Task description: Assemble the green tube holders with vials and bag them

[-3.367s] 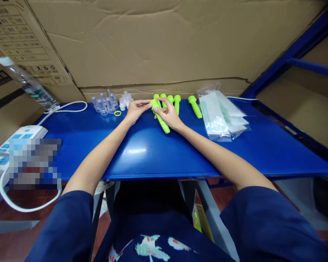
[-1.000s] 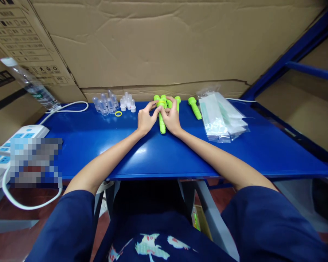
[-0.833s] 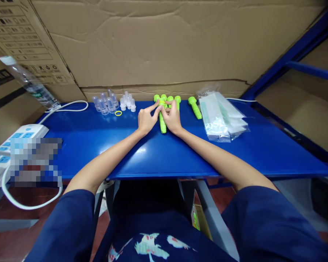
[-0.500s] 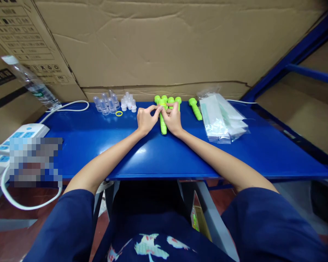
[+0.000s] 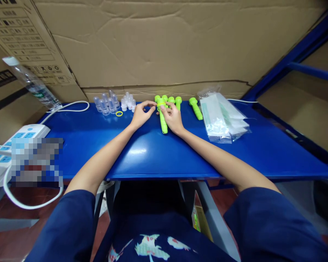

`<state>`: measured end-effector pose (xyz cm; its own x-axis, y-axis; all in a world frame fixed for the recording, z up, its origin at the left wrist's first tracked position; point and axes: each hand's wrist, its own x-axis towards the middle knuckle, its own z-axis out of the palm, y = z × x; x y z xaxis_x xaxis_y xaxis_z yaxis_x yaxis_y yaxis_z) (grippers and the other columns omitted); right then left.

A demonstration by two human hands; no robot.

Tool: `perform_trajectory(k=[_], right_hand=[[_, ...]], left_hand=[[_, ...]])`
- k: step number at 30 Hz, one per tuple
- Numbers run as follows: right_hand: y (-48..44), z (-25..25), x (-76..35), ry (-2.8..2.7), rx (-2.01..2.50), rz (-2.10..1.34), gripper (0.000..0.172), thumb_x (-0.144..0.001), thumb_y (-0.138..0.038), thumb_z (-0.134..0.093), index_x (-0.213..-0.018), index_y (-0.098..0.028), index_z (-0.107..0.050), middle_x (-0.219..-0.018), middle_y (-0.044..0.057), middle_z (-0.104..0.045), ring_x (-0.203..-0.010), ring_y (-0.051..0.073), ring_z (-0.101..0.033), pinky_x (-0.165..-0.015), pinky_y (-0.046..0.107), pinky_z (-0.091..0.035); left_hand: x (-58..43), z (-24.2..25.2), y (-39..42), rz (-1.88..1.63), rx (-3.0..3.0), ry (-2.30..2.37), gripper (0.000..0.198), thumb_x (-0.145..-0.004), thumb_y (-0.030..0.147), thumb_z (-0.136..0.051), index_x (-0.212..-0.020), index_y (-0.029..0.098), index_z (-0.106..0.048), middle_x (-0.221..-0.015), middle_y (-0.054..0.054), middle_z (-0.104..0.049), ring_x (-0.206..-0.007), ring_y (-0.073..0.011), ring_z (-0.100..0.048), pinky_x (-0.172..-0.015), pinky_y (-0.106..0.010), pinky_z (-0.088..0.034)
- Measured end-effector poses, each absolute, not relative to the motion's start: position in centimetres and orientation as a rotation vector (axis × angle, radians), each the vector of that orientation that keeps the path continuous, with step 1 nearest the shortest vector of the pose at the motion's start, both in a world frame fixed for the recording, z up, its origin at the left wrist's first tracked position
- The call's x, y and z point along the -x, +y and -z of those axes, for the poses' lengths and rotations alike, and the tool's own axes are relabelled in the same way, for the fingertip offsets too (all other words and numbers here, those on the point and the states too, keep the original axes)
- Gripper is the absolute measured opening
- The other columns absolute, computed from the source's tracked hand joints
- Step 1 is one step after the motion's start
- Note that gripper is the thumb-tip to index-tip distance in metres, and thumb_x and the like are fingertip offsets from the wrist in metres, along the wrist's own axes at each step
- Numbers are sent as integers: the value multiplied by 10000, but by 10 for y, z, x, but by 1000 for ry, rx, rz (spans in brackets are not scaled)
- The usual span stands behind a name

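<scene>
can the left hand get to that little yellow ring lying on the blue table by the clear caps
Probably yes. The yellow ring lies loose on the blue table, just left of the left hand, with nothing between them. The clear caps stand behind it, out of the way.

I am counting six green plastic pieces point(image 5: 162, 116) on the blue table point(image 5: 158, 153): one under my fingers, four bunched just behind it, and one lying alone to its right. Left of that held piece one yellow ring point(image 5: 119, 114) is lying, with two clusters of small clear vials point(image 5: 106, 103) behind it, too crowded to number. Right of it one stack of clear bags point(image 5: 221, 116) is sitting.
</scene>
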<state>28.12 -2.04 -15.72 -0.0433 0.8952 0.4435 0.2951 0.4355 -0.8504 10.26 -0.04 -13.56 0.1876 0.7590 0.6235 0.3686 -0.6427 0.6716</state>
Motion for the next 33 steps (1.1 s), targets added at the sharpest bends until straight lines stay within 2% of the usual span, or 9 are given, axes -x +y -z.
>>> perform_trajectory(k=[2, 5, 8, 12, 14, 19, 24, 27, 33], right_hand=[[-20, 156, -282, -1574, 1067, -759, 880, -896, -921, -511, -1368, -180, -557, -1058, 203, -798, -932, 304, -802, -762, 408, -655], [-21, 152, -285, -1569, 1050, -928, 858, -865, -917, -578, -1293, -175, -620, -985, 177, -806, -725, 239, -752, -584, 340, -603], [-24, 144, -290, -1570, 1015, -1063, 776, -824, -889, -674, -1141, -180, -671, -885, 131, -806, -534, 168, -651, -457, 289, -516], [-27, 135, -298, -1592, 992, -1215, 742, -755, -863, -768, -1015, -174, -677, -802, 103, -794, -410, 131, -559, -367, 278, -436], [-26, 132, -302, -1606, 978, -1254, 722, -766, -842, -780, -994, -163, -685, -790, 107, -791, -398, 124, -544, -352, 276, -417], [-25, 128, -307, -1646, 1050, -1240, 551, -911, -682, -761, -1025, -148, -694, -775, 107, -782, -424, 110, -535, -392, 257, -417], [-25, 131, -305, -1620, 1066, -1185, 636, -782, -742, -838, -998, -165, -681, -731, 86, -765, -522, 138, -577, -464, 265, -433], [-24, 131, -304, -1643, 1105, -1158, 671, -722, -772, -857, -939, -162, -682, -694, 66, -752, -516, 122, -541, -486, 258, -397], [-26, 127, -305, -1674, 1153, -1196, 646, -709, -730, -886, -914, -144, -709, -656, 51, -743, -472, 89, -462, -466, 247, -305]], left_hand=[[-96, 136, 3, -1410, -2228, 1048, 138, -946, 156, -694, -1020, 196, -803, -1058, -49, -848, -1006, -203, -759, -889, -328, -528], [-87, 134, 7, -1337, -2422, 1044, 108, -943, 180, -735, -1020, 202, -807, -1050, -56, -844, -1040, -232, -748, -991, -392, -511], [-79, 132, 12, -1237, -2542, 1035, 85, -955, 206, -741, -1008, 211, -807, -1049, -58, -838, -1062, -250, -735, -999, -416, -498], [-76, 131, 13, -1141, -2621, 951, 46, -950, 213, -748, -971, 201, -787, -1019, -58, -822, -1037, -248, -719, -964, -406, -504], [-78, 131, 13, -1164, -2618, 914, 41, -953, 206, -737, -971, 193, -772, -1009, -58, -813, -1019, -239, -715, -956, -396, -512], [-86, 131, 9, -1204, -2622, 865, 114, -991, 184, -661, -1070, 186, -743, -1057, -68, -788, -1001, -225, -718, -931, -377, -529], [-87, 125, 2, -988, -2779, 1046, 109, -1010, 195, -633, -1047, 149, -724, -1064, -112, -780, -1058, -284, -730, -930, -418, -502], [-86, 121, -1, -828, -2882, 1090, 135, -1023, 216, -607, -1054, 140, -714, -1087, -137, -776, -1086, -315, -725, -945, -445, -492], [-82, 125, 6, -727, -2862, 976, 93, -934, 208, -685, -1009, 168, -722, -1003, -91, -778, -982, -261, -736, -940, -405, -490]])
